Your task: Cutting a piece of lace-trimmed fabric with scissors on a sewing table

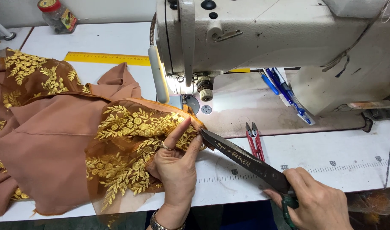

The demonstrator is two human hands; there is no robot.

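My left hand (176, 164) pinches the edge of a brown sheer fabric with gold embroidery (122, 140), thumb and forefinger holding it near the sewing machine's needle area. It wears a ring and a wristwatch. My right hand (316, 200) grips the green handles of large dark scissors (246, 159). The blades point up-left, and their tip meets the fabric edge right beside my left thumb. Plain brown cloth (50, 136) lies bunched to the left.
A white industrial sewing machine (263, 38) fills the back right, with its lamp lit over the needle plate (199, 104). Small red thread snips (254, 138) lie on the table. A yellow ruler (105, 58), blue pens (284, 91) and a jar (56, 15) sit behind.
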